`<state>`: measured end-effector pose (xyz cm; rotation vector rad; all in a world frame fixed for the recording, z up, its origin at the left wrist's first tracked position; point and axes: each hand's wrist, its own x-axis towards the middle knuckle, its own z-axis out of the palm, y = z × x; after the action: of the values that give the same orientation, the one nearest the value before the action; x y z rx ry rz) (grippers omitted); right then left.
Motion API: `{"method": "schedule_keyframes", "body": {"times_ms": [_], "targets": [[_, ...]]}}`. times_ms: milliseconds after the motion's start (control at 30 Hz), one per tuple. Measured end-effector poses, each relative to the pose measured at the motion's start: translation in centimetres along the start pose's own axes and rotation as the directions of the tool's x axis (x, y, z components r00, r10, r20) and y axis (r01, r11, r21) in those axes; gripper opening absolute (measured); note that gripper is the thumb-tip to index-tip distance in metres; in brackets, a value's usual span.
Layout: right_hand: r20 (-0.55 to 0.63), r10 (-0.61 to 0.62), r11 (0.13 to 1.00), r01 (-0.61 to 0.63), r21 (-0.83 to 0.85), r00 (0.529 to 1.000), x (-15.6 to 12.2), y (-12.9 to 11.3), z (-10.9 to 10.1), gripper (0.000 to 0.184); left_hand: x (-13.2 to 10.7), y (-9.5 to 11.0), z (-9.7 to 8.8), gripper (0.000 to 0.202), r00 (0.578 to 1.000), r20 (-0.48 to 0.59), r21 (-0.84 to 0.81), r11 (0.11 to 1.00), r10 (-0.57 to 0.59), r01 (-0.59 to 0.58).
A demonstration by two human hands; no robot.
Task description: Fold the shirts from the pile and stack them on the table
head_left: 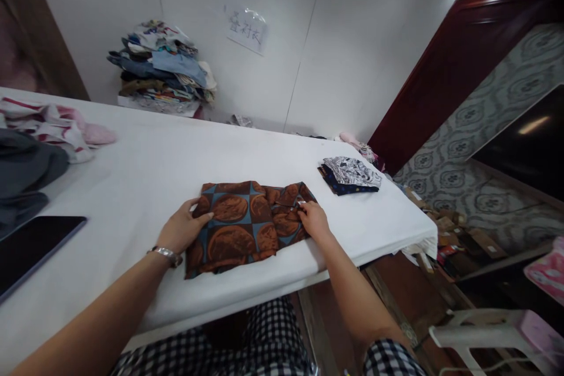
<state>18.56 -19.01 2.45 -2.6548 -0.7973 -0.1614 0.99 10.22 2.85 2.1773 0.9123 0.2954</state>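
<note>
A brown shirt with blue patches and large round motifs lies partly folded on the white-covered table, its collar end towards the right. My left hand, with a metal bracelet at the wrist, grips the shirt's left edge, thumb on top and fingers partly hidden behind the cloth. At the collar, near a small white label, my right hand pinches the fabric between thumb and fingers. To the right of the shirt is a small stack of folded clothes: a black-and-white printed garment over a dark blue one.
A tall pile of clothes stands against the wall at the back left. Pink-and-white cloth, a grey garment and a dark flat device lie on the left. A white stool stands lower right, below the table edge.
</note>
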Motion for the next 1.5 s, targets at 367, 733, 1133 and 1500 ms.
{"method": "schedule_keyframes", "body": {"times_ms": [367, 733, 1133, 1500], "targets": [[-0.052, -0.252, 0.937, 0.257, 0.237, 0.966, -3.8, -1.8, 0.9, 0.036, -0.2, 0.4, -0.1, 0.063, 1.000, 0.015, 0.006, 1.000, -0.020, 0.020], [0.387, 0.234, 0.055, -0.410, 0.911, 0.892, -12.0, -5.8, 0.0, 0.052, -0.2, 0.2, 0.2, 0.064, 1.000, -0.006, 0.021, 1.000, 0.001, -0.001], [0.687, 0.120, -0.571, -0.516, 0.638, 0.717, -12.1, -9.1, -0.8, 0.034, -0.4, 0.1, 0.2, 0.063, 0.999, 0.050, 0.068, 0.998, 0.013, -0.016], [0.742, 0.105, -0.363, -0.669, 0.648, 0.662, -10.5, -10.4, 0.1, 0.051, 4.0, 3.2, -2.7, 0.059, 0.932, 0.188, 0.465, 0.808, 0.310, -0.362]]}}
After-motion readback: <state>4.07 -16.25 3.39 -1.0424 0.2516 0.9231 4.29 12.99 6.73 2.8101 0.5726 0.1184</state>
